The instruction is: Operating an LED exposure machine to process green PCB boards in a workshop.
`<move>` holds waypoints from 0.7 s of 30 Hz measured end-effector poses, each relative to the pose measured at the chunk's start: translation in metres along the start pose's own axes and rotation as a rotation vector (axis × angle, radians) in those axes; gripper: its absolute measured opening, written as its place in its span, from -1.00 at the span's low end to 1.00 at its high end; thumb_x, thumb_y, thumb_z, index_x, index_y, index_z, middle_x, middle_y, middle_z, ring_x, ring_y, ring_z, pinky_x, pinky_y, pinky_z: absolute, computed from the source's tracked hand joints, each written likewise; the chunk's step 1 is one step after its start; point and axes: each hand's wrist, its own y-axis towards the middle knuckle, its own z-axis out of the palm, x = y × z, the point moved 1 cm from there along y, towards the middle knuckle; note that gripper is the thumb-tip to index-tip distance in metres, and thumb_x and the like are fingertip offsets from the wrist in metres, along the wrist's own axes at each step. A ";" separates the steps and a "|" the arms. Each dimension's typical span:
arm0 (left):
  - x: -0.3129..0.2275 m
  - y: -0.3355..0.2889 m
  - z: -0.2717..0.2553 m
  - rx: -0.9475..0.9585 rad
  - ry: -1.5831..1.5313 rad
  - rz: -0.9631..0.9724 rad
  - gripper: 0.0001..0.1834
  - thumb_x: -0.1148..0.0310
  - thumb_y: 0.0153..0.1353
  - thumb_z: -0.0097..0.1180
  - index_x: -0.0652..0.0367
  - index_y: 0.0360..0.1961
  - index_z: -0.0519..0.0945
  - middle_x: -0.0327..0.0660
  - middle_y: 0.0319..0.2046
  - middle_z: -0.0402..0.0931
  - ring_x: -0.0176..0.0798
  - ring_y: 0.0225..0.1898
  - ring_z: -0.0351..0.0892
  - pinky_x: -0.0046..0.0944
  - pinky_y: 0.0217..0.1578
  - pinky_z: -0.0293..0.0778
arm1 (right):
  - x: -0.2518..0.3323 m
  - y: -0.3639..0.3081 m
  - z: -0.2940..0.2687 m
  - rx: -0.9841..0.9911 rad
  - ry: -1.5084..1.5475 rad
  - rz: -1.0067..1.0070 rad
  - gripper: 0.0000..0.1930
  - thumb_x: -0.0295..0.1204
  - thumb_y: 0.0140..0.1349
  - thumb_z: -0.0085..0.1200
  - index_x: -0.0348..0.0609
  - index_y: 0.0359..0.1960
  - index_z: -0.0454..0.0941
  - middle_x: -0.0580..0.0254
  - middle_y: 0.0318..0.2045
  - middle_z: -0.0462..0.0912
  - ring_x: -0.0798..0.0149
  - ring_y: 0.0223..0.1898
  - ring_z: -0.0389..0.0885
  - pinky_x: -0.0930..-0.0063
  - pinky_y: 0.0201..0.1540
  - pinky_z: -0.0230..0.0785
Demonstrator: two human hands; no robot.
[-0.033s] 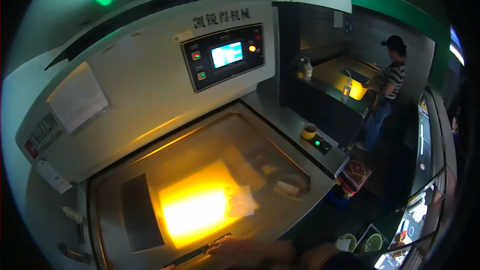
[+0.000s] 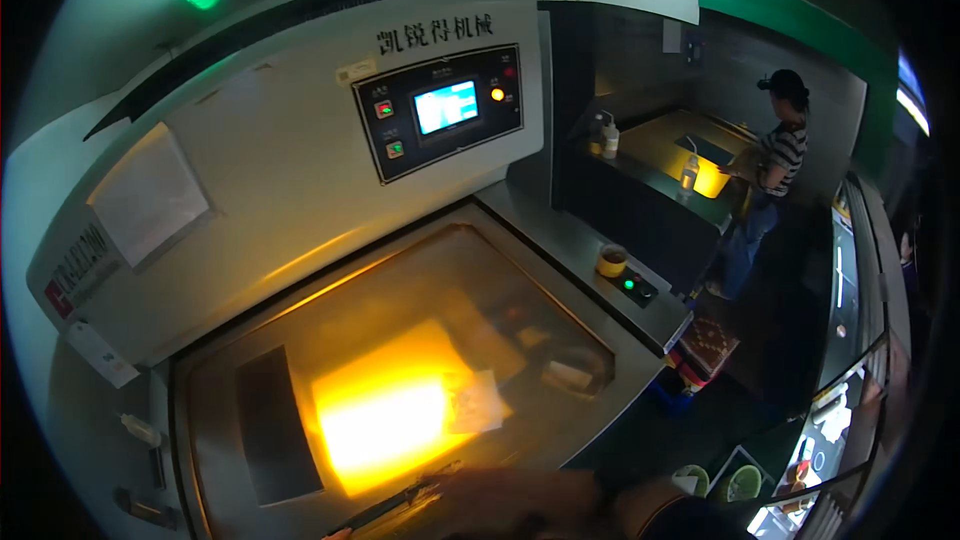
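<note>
At the table's [image 2: 350, 285] near edge, a dark bar [image 2: 385, 512] is slanting from our barely showing left hand [image 2: 341, 534], near left, rightward to our right hand [image 2: 458, 500]; we cannot tell either grip's closure.

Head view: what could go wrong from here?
1. The right hand is at the machine's front edge, by a dark bar; if either moved, fingers might get pinched.
2. The yellow-lit panel is blown out to white at its middle, so glare could hide a flaw there.
3. A round yellow item sits right beside the green-lit button; a bump might push it onto the control.
</note>
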 end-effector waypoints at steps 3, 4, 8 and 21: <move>-0.041 0.013 -0.015 -0.048 -0.027 -0.059 -0.42 0.54 0.06 0.04 0.15 0.20 0.50 0.12 0.04 0.55 0.12 0.10 0.54 -0.03 0.14 0.43 | -0.109 -0.065 -0.082 -0.380 -0.301 0.380 -0.65 -0.32 0.20 0.05 -0.12 0.01 0.50 0.01 -0.03 0.57 -0.13 0.00 0.56 -0.01 0.04 0.41; -0.053 0.018 -0.019 -0.054 -0.041 -0.080 -0.42 0.53 0.07 0.03 0.14 0.21 0.49 0.11 0.06 0.55 0.11 0.12 0.53 -0.03 0.15 0.43 | -0.148 -0.091 -0.111 -0.486 -0.464 0.552 -0.68 -0.32 0.19 0.06 -0.13 -0.03 0.52 0.01 -0.06 0.58 -0.13 -0.03 0.57 0.00 0.02 0.42; -0.048 0.027 -0.003 0.016 -0.077 -0.189 -0.32 0.37 0.03 0.15 0.07 0.28 0.42 -0.03 0.22 0.41 0.14 0.23 0.39 -0.01 0.26 0.30 | -0.247 -0.218 -0.229 -0.624 -0.925 1.220 -0.71 -0.30 0.17 0.05 -0.17 -0.13 0.57 -0.01 -0.17 0.64 -0.13 -0.09 0.63 0.04 -0.05 0.46; -0.059 0.024 -0.018 0.313 0.001 -0.430 -0.10 0.43 0.04 0.12 -0.30 0.45 0.14 -0.42 0.44 0.13 0.24 0.41 0.11 0.02 0.33 0.26 | -0.310 -0.279 -0.259 -0.454 -1.007 1.437 -0.53 -0.20 0.29 0.05 -0.22 0.15 0.47 -0.08 0.12 0.54 -0.07 0.15 0.51 0.12 0.19 0.36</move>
